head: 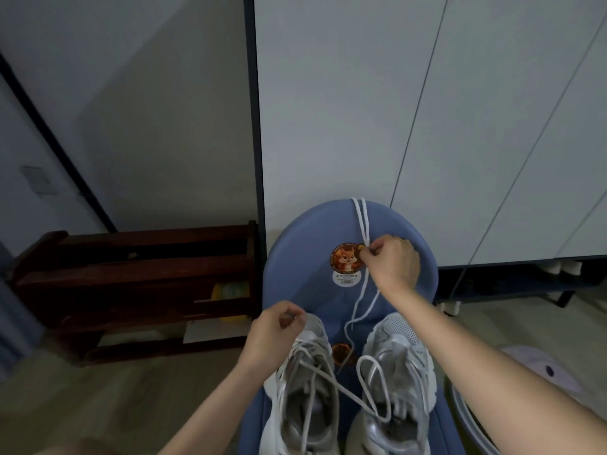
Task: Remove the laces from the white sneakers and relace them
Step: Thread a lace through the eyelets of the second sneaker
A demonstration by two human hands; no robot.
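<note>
The blue seat carried everything: it filled the middle of my view from the centre down to six o'clock, with both sneakers standing on it, toes pointing to twelve. The left sneaker sat at about six o'clock, its lace loosened and slack over the tongue, one strand running off across the gap toward four o'clock. The right sneaker stood just beside it at five o'clock, with a loop of lace lying loose on top.

My right hand was out past the toes, toward one o'clock of the sneakers, thumb and forefinger pinching a doubled white lace. From the pinch the lace ran on up over the seat's far rim at twelve and trailed back down in a curve into the gap between the two toes. My left hand was at the left sneaker's toe, fingers curled in; it seemed to be nipping the lace there, though I could not tell for sure what it held.

As I judged it, the step was laying that freed lace out straight, ready for relacing. To do it well, I needed the two halves even, so the pinch wanted to sit at the true middle, and the ends needed pulling level before I let go. The lace was limp and would slide off the smooth rim if left hanging too far over. Steadying the left sneaker meanwhile kept it from tipping into its neighbour.
</note>
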